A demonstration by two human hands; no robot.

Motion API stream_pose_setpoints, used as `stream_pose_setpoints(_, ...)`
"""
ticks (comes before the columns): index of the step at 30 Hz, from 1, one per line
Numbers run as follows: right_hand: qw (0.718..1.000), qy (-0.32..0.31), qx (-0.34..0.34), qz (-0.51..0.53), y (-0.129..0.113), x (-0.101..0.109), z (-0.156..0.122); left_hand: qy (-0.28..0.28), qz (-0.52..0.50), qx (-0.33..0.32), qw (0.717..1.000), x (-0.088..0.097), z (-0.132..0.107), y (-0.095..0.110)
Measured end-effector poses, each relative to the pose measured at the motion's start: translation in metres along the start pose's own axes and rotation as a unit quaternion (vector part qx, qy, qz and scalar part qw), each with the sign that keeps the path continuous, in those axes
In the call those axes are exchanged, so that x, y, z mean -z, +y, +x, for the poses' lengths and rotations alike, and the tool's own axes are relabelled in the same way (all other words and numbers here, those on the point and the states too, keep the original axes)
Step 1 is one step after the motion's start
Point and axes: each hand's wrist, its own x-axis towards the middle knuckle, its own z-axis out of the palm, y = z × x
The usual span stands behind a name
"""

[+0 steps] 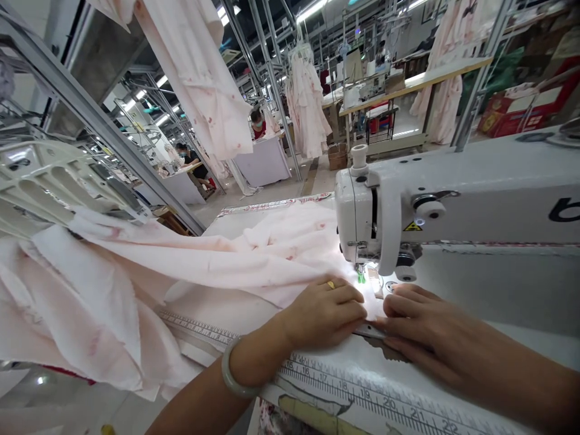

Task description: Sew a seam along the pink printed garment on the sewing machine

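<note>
Hands (322, 314) on pink fabric (254, 260), just beside presser foot (360, 272), ruler strip (362, 386) below

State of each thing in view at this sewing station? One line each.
left hand: flat, pressing the fabric
right hand: flat, fingertips on the fabric
pale pink floral fabric: bunched, fed toward the needle
sewing machine: work light on
jade bangle: worn on left wrist
gold ring: worn on left hand
hanging pink garment: suspended, unfolded

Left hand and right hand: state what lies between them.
The head view shows pale pink fabric between the left hand and the right hand, above a narrow metal strip.
</note>
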Motion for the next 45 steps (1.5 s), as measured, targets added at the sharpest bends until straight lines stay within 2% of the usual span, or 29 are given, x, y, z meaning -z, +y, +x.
stream_pose_setpoints(3,1.0,-0.008,0.002,0.009,0.0,0.001,0.001,0.0,0.052,-0.025,0.998,-0.005,0.001,0.0)
stream_pose_setpoints(6,1.0,-0.017,0.0,0.022,0.0,0.001,0.0,0.024,0.088,-0.031,0.995,-0.009,0.004,0.003)
stream_pose_setpoints(11,0.999,-0.03,0.006,0.017,0.003,0.001,-0.001,0.047,0.063,-0.021,0.997,-0.009,0.003,0.004)
stream_pose_setpoints(18,0.999,-0.03,0.02,-0.012,0.003,0.006,-0.001,-0.053,0.042,-0.001,0.998,0.0,0.0,0.004)
stream_pose_setpoints(23,0.993,0.069,0.049,-0.082,0.011,0.011,-0.001,-0.095,0.051,0.002,0.994,0.006,0.003,0.006)
stream_pose_setpoints(25,0.986,0.112,0.059,-0.111,0.015,0.009,-0.003,-0.096,0.054,0.004,0.994,0.007,0.003,0.006)
stream_pose_setpoints(27,0.98,0.125,0.068,-0.138,0.019,0.004,-0.005,-0.088,0.057,0.006,0.994,0.007,0.003,0.007)
stream_pose_setpoints(31,0.978,0.079,0.079,-0.175,0.027,-0.008,-0.009,-0.067,0.062,0.009,0.996,0.005,0.001,0.007)
stream_pose_setpoints(35,0.981,0.039,0.07,-0.178,0.029,-0.008,-0.009,-0.062,0.052,0.004,0.997,0.003,-0.001,0.008)
stream_pose_setpoints(39,0.976,0.063,0.078,-0.192,0.027,-0.006,-0.007,-0.089,0.035,0.021,0.995,0.005,0.001,0.006)
stream_pose_setpoints(45,0.967,0.101,0.037,-0.231,0.034,-0.012,-0.011,-0.104,0.01,0.062,0.993,0.008,0.01,-0.004)
